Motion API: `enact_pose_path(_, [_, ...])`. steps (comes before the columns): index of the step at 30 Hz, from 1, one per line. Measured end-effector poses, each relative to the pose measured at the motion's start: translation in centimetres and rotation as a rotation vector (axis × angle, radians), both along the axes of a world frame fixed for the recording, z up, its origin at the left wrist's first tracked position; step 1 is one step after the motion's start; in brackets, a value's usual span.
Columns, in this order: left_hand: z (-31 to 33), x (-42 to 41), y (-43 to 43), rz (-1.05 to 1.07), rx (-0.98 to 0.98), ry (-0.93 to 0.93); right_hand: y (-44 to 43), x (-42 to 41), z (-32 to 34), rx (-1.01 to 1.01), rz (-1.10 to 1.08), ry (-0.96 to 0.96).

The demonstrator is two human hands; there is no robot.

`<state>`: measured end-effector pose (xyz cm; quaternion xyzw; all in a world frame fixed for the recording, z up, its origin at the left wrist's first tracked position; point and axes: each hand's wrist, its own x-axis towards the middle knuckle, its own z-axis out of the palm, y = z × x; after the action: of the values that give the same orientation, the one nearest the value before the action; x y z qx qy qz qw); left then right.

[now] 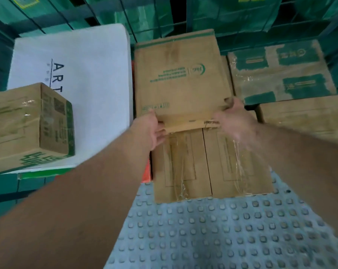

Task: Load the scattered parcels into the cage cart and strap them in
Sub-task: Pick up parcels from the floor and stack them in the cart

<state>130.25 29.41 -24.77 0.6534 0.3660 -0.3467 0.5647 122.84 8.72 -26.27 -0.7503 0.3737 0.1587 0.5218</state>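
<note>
Notably, L hand (153, 129) & blurry R hand (235, 121) grip box (180, 78), fingertips hidden.

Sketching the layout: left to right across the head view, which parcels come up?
Taped brown cardboard carton → large white box lettered ART → flat brown cardboard parcel, gripped by left hand and right hand → film-wrapped brown carton with green patches.

Carton (180, 78) over box (210, 164) — large parcel (86, 74) left.

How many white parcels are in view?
1: the white parcel at left, beside the centre carton, with a brown carton resting on its near end; more may be hidden.
</note>
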Motion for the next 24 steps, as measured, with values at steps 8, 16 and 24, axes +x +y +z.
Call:
enact_pose_path(8, [-0.8,2.8,-1.1,0.152,-0.009,-0.034,-1.0,2.9,0.4,0.024,0.088,0.013])
enact_pose_path(16, [-1.0,2.4,-0.5,0.013,0.019,-0.082,-0.7,2.0,-0.2,-0.003,0.165,0.053])
enact_pose_path(24, [2.3,-12.0,2.5,-0.394,0.169,0.024,4.8,-14.1,3.0,0.184,0.152,0.325])
